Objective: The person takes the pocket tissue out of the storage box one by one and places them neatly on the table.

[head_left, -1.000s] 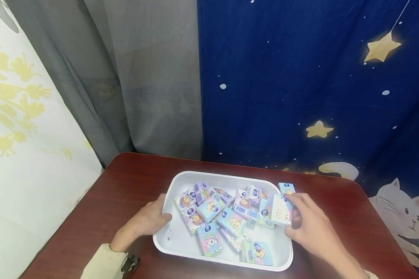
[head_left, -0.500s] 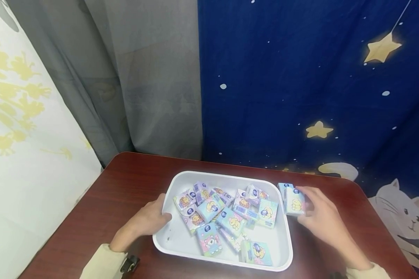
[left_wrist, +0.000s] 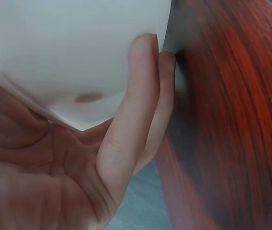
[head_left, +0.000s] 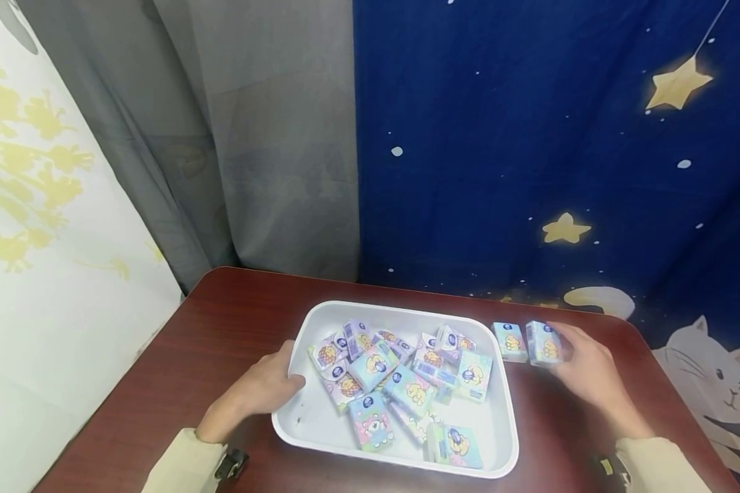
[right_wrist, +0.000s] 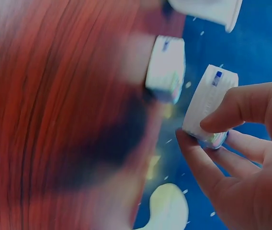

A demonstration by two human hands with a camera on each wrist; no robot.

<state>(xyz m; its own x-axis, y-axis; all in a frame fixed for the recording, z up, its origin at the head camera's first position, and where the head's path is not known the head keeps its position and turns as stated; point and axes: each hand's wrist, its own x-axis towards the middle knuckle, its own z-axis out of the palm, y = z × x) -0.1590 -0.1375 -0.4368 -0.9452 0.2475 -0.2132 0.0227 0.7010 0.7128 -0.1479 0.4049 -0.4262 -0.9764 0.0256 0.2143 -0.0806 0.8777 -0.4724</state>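
Observation:
My left hand [head_left: 260, 385] grips the left rim of a white tray [head_left: 390, 453], thumb inside; the left wrist view shows the hand [left_wrist: 121, 129] around the tray's wall [left_wrist: 73, 43]. Several small tissue packs, purple ones and blue ones [head_left: 371, 422], lie jumbled in the tray. Right of the tray, my right hand [head_left: 595, 373] pinches a light blue pack [head_left: 543, 344]. In the right wrist view the hand [right_wrist: 251, 143] has its thumb on one side of that pack [right_wrist: 210, 100] and fingers on the other. Another blue pack [head_left: 510, 342] stands on the table between tray and held pack.
The dark red table [head_left: 222, 308] has its back edge close behind the tray. Beyond it hang a grey curtain [head_left: 277, 137] and a blue curtain [head_left: 499, 137] with stars and a cat. A white panel [head_left: 49, 274] with yellow print is on the left.
My right hand has carried a blue pack from over the tray's right side rightwards, past the pack on the table. My left hand and the tray have stayed in place.

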